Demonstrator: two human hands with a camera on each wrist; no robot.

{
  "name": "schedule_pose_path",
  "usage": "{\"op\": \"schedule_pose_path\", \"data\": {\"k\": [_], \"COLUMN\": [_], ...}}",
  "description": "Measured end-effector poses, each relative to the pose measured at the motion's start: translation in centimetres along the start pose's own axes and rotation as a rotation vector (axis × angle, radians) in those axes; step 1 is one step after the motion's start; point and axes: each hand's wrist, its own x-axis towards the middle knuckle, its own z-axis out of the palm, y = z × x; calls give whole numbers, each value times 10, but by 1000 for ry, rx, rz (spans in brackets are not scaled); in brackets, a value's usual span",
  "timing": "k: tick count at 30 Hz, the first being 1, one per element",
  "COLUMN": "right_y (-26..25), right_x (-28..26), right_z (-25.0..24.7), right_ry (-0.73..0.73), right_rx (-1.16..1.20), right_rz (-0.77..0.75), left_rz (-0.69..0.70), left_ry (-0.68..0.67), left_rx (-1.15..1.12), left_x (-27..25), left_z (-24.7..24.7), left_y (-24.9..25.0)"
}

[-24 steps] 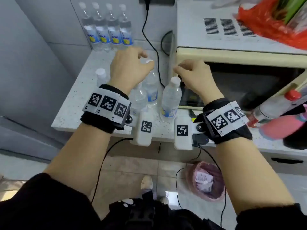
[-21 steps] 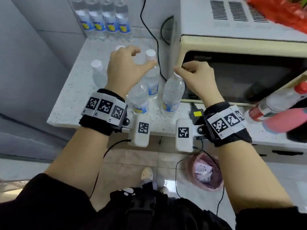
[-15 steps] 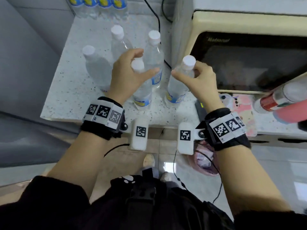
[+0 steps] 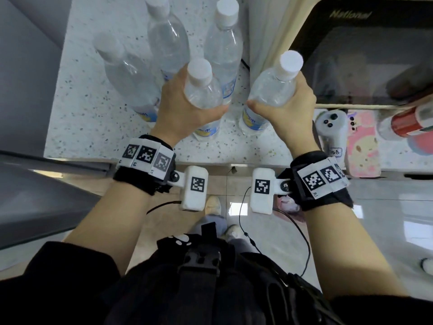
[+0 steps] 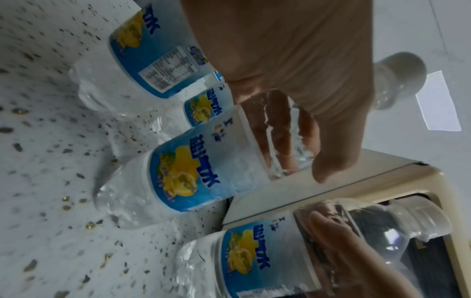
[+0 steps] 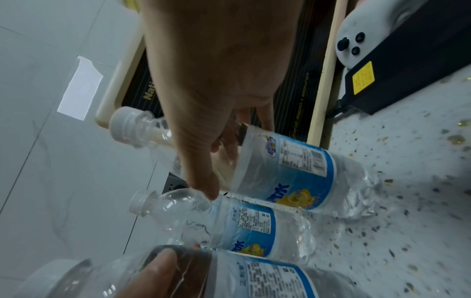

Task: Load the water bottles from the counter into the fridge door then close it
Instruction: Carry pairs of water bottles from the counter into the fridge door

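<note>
Clear plastic bottles: my left hand [image 4: 185,109] wraps near bottle [image 4: 203,95], right hand [image 4: 290,102] wraps right bottle [image 4: 271,90] (both on counter [image 4: 82,118]). I lift straight up, clearing three bottles beyond fingers.

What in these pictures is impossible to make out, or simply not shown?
- The fridge and its door: in none of the views.
- Whether the bottle in the left hand and the bottle in the right hand have left the counter: unclear from above in the head view.
- Small label print: blurred in both wrist views.
- Red-capped bottle: cut off by the head view's right edge.
</note>
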Motion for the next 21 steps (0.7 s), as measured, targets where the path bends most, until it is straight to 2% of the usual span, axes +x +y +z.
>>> {"op": "schedule_pose_path", "data": {"k": [5, 11, 21], "right_y": [1, -7, -33], "right_x": [-12, -44, -155], "right_z": [1, -6, -14], "right_ry": [39, -34, -305], "right_rx": [-43, -54, -14], "right_rz": [-92, -189, -314], "left_rz": [64, 103, 63], "left_ry": [155, 224, 355], "left_rx": [100, 114, 165], "left_x": [-10, -40, -178], "left_z": [5, -8, -41], "left_y": [10, 23, 44]}}
